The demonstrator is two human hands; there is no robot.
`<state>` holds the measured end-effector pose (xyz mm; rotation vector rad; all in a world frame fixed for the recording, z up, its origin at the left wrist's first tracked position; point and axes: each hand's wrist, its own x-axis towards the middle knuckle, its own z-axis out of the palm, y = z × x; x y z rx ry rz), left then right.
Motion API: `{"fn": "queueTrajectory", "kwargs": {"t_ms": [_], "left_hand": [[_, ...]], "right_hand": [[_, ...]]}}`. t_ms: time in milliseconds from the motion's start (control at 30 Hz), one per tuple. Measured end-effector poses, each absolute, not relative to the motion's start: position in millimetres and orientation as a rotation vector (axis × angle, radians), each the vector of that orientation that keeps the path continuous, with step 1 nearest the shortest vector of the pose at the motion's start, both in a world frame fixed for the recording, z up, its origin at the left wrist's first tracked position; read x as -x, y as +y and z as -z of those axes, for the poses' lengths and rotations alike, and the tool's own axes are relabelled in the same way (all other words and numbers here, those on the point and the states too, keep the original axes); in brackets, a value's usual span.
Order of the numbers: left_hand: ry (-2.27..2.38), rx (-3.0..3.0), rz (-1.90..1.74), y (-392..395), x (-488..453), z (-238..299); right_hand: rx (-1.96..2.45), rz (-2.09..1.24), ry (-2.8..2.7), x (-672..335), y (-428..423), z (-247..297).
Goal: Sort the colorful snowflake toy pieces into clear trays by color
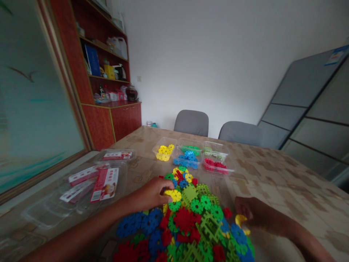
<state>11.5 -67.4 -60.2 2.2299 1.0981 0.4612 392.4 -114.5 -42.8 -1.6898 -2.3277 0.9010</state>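
Observation:
A heap of flat plastic building pieces [185, 220] in red, green, blue and yellow lies before me on the patterned table [275, 178]. My left hand [155, 193] is closed on a yellow snowflake disc [174, 195] over the heap's left side. At the right edge of the heap, my right hand [249, 211] has its fingers curled around another yellow disc [241, 219], partly hidden by the fingers. Beyond the heap stand clear tubs: one with yellow discs [164, 152], one with blue discs [187, 159], one with red pieces [214, 165], and others with green pieces behind.
Clear plastic lids [46, 213] and red-and-white printed cards [105, 183] lie on the table at left. Two grey chairs [191, 122] stand at the far edge. A wooden cabinet [111, 120] is at back left, a grey panelled unit [294, 91] at right.

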Motion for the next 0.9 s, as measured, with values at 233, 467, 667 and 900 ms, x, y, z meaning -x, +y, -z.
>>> {"fn": "queueTrajectory", "kwargs": {"t_ms": [233,467,667,900], "left_hand": [[1.000,-2.057,-0.533,-67,-15,59],[0.874,-1.812,-0.583,-70,-24,62],[0.791,-1.711,-0.538,-78,-30,58],[0.804,-1.675,-0.605,-73,-28,66]], "right_hand": [[1.466,-1.005,-2.125,-372,-113,29],[1.217,-1.284,-1.867,-295,-114,40],[1.116,-1.298,-1.859,-245,-102,40],[1.146,-1.154,-1.812,-230,-93,47]]}}
